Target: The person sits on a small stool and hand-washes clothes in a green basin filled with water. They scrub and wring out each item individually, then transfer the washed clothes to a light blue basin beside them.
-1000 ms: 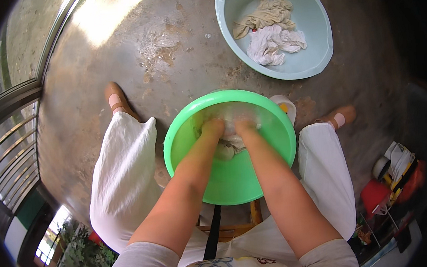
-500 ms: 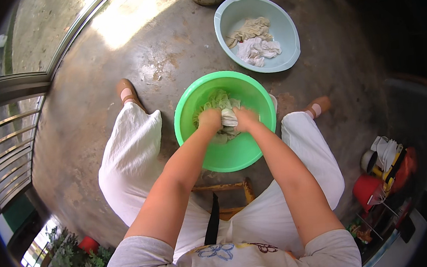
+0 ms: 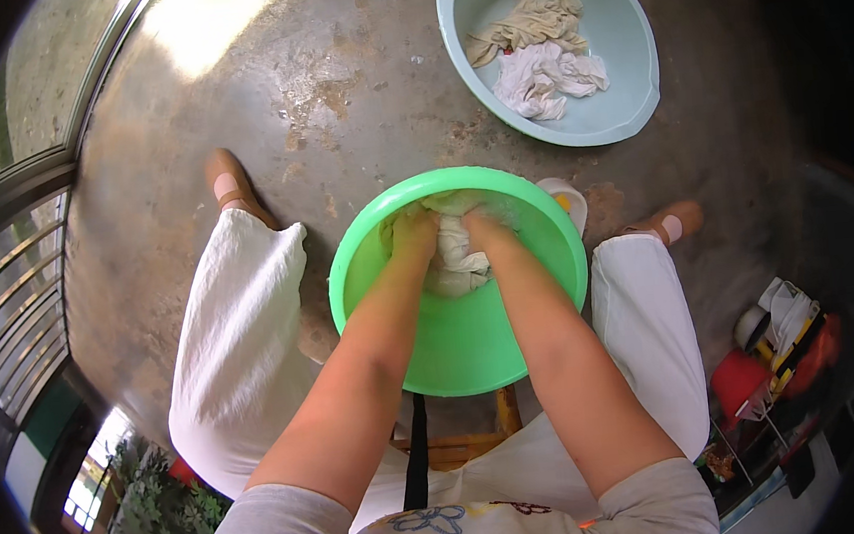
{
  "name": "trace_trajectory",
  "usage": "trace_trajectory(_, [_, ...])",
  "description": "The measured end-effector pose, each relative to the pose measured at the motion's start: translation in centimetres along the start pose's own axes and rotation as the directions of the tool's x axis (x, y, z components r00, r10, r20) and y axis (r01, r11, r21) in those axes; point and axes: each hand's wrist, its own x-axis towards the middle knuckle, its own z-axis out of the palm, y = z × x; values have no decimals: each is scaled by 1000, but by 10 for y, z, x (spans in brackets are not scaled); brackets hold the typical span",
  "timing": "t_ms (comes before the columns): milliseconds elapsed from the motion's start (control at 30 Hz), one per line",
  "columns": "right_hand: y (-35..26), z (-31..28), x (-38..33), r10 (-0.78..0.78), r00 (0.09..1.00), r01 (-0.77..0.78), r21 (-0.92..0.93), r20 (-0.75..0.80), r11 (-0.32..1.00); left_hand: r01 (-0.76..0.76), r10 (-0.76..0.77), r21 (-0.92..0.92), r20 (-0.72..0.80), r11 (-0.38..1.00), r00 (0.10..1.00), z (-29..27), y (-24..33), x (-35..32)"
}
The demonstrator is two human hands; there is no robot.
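A bunched white cloth (image 3: 454,255) lies in the far half of a bright green plastic basin (image 3: 454,350), pressed between both hands. It looks soaked through, so I judge it limp and heavy for its bulk, likely slippery, and not at all fragile; it will sag and drip if lifted by one corner. The best hold is the one it has now: a fistful of the gathered folds on either side, where the fabric is thickest.

The left hand (image 3: 413,236) is clenched on the cloth's left side, knuckles up, and the right hand (image 3: 485,234) is clenched on its right side, the two grips nearly touching over the bundle. Whether there is water under the cloth is hard to tell (the basin's near wall looks bare and glossy).

The basin stands on the concrete floor (image 3: 263,89) between the person's knees, which are covered by loose white trousers (image 3: 237,332). A small white dish with something yellow in it (image 3: 564,201) peeks out just behind the basin's far right rim. The person's feet, in tan sandals (image 3: 228,182), rest on the floor to either side, and a wooden stool (image 3: 461,445) shows under the basin's near edge.

Farther off, well apart from the green basin, a pale blue basin (image 3: 621,61) holds a beige cloth (image 3: 523,23) and a white cloth (image 3: 545,77), both crumpled. A metal railing (image 3: 8,290) runs along the left, and red and yellow clutter (image 3: 775,360) sits at the right edge.
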Motion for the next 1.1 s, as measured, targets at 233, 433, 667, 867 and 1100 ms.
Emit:
trace_trajectory(233, [13,7,35,236,935,-273,-115,-264,955,53,-51,-3,168,999,984,-34,25,11])
trace_trajectory(433, [-24,42,-72,8,726,-97,-91,-688,991,23,-21,84,-33,996,999,-38,43,-76])
trace_trajectory(667, [-55,4,-212,-93,718,454,363,-690,813,-475,347,-528,-328,704,879,-92,29,-141])
trace_trajectory(867, [-103,-9,-300,-258,586,672,282,-769,685,301,-161,-953,293,27,942,-146,57,-195])
trace_trajectory(1100, [-131,-37,-367,-275,653,754,639,-705,153,411,458,-788,186,-460,869,-129,41,-193])
